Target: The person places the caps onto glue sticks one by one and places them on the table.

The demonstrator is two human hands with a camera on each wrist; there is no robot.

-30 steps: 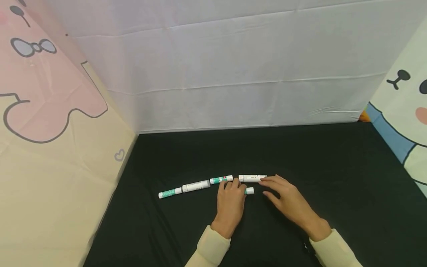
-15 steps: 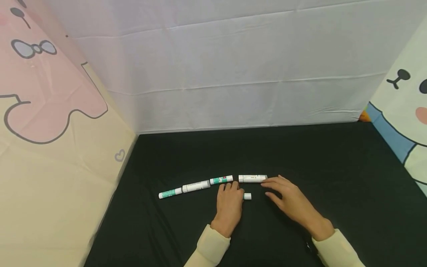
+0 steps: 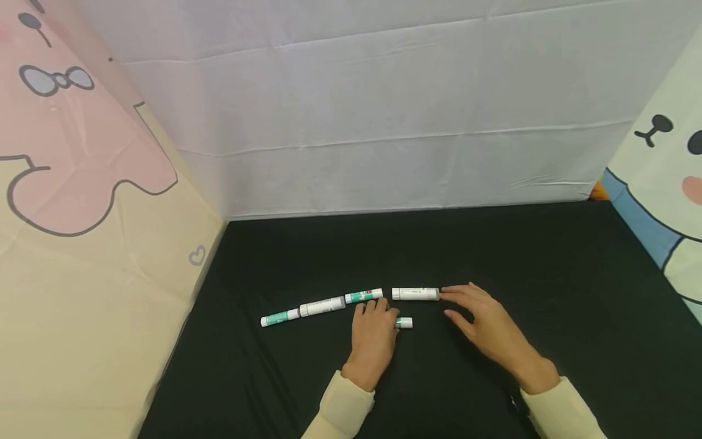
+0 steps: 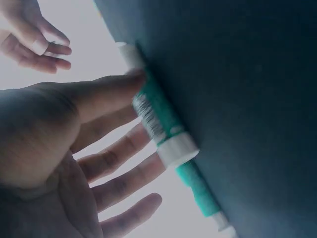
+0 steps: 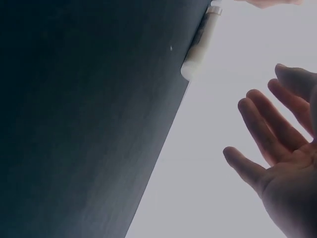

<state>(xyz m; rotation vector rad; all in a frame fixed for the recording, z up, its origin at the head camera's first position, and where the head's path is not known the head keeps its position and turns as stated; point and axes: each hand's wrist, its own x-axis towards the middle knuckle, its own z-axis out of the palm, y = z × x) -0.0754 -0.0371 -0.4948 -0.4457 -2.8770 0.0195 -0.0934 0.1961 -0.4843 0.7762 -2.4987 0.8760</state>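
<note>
Right hand (image 3: 488,323) now farther right.

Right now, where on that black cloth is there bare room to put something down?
The black cloth lies bare between the row of sticks and the white back wall, and right of the right hand. It is crowded mid-front, where the left hand rests on a stick.

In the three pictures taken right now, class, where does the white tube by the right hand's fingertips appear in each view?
Head view: the white tube lies on the black cloth, at the right end of the row, just left of the right hand.
Left wrist view: not surely in it; the left hand touches a green tube.
Right wrist view: top centre, on the cloth's edge.
Shared landmark: the black cloth.
</note>
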